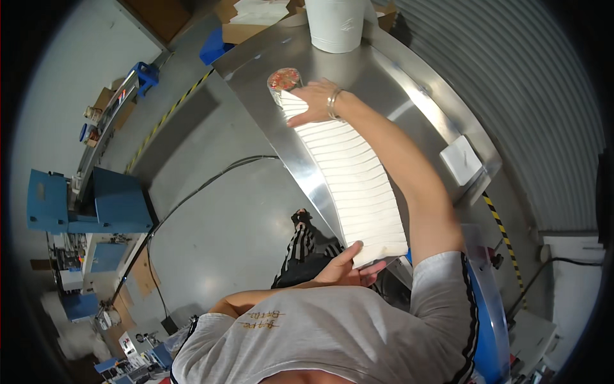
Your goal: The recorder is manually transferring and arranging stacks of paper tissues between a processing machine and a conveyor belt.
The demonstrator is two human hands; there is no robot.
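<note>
A long row of white, thin pieces pressed face to face [355, 176] lies along the near-left edge of the steel table [256, 64]; thin dark lines separate them, and their kind is unclear. My left hand [348, 267] grips the near end, thumb on top and fingers underneath. Over the far end stretches my right hand [316, 102], palm down, its fingers spread and a bracelet at the wrist. Just beyond those fingers is a round roll with a red-and-white patterned face [284, 79], which looks like tape. The right palm hides part of the row.
A white bucket [336, 29] stands at the table's far end, near an open cardboard box [246, 29] and a blue bin [215, 47]. On the right side lies a white square pad [460, 160]. A black cable [217, 176] crosses the floor to the left.
</note>
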